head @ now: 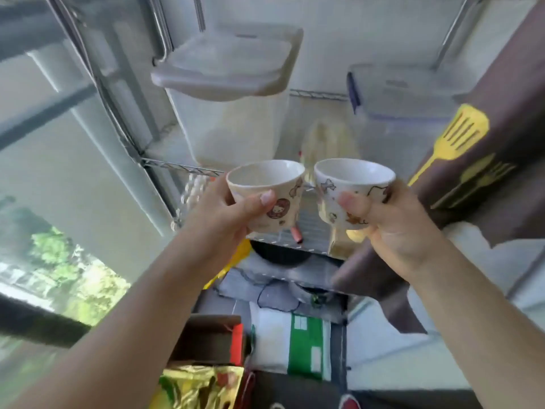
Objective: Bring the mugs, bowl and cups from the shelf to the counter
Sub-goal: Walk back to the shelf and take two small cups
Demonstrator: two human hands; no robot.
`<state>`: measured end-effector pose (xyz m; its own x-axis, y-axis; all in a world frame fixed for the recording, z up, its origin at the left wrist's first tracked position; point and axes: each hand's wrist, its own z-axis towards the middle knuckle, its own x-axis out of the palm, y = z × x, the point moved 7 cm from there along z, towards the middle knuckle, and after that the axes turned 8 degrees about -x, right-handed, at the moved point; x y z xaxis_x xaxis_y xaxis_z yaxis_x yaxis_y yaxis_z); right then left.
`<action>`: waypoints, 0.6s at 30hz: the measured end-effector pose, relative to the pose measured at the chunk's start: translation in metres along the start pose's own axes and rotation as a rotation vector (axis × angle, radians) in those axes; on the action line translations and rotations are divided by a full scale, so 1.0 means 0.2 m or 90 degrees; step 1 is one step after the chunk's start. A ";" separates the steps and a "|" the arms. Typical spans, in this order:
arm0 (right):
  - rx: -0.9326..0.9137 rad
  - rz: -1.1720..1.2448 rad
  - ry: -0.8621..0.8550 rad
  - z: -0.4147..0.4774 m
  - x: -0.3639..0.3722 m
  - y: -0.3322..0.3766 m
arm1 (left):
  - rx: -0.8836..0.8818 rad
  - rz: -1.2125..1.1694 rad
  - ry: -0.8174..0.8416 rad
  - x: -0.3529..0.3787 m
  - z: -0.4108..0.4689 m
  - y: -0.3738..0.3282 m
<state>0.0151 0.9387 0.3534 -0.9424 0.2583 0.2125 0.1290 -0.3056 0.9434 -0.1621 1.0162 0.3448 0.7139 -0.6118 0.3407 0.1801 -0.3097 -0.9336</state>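
Note:
Two small white cups with cartoon prints are held up side by side in front of a wire shelf (182, 166). My left hand (227, 214) grips the left cup (274, 187), thumb across its front. My right hand (392, 228) grips the right cup (345, 187) the same way. Both cups are upright and look empty. Their rims nearly touch. No counter is in view.
On the shelf stand a tall white lidded container (230, 93) and a clear box with a blue clip (395, 93). A brown cloth with a yellow spatula print (460, 134) hangs at the right. Lower shelves hold a dark pan (280, 255), bags and boxes. A window is at the left.

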 end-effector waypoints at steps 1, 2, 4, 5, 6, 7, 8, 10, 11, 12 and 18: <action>0.019 -0.005 -0.025 -0.06 -0.03 -0.06 | -0.023 -0.007 -0.004 -0.01 -0.01 0.09; 0.039 -0.016 -0.059 -0.12 -0.07 -0.11 | -0.046 -0.008 -0.010 -0.02 -0.03 0.17; 0.089 -0.038 -0.124 -0.24 -0.15 -0.21 | -0.093 -0.007 -0.010 -0.02 -0.06 0.33; 0.116 -0.044 -0.143 -0.31 -0.18 -0.25 | -0.113 0.001 -0.007 -0.01 -0.07 0.41; 0.135 -0.048 -0.155 -0.37 -0.21 -0.29 | -0.132 0.013 0.001 0.00 -0.09 0.47; 0.146 -0.056 -0.160 -0.44 -0.24 -0.31 | -0.152 0.022 0.013 0.02 -0.11 0.53; 0.156 -0.071 -0.164 -0.50 -0.26 -0.33 | -0.169 0.028 0.023 0.03 -0.13 0.59; 0.171 -0.091 -0.185 -0.64 -0.32 -0.34 | -0.196 0.041 0.034 0.07 -0.15 0.68; 0.175 -0.089 -0.199 -0.71 -0.34 -0.34 | -0.209 0.045 0.046 0.10 -0.16 0.72; 0.179 -0.087 -0.214 -0.78 -0.37 -0.35 | -0.224 0.050 0.063 0.13 -0.17 0.75; 0.175 -0.068 -0.333 -1.24 -0.55 -0.26 | -0.272 0.151 0.180 0.39 -0.27 0.92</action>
<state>0.0364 0.6996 0.2175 -0.6867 0.7126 0.1440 0.1830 -0.0222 0.9829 -0.1097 0.8733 0.2045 0.4819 -0.8534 0.1985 -0.2949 -0.3714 -0.8804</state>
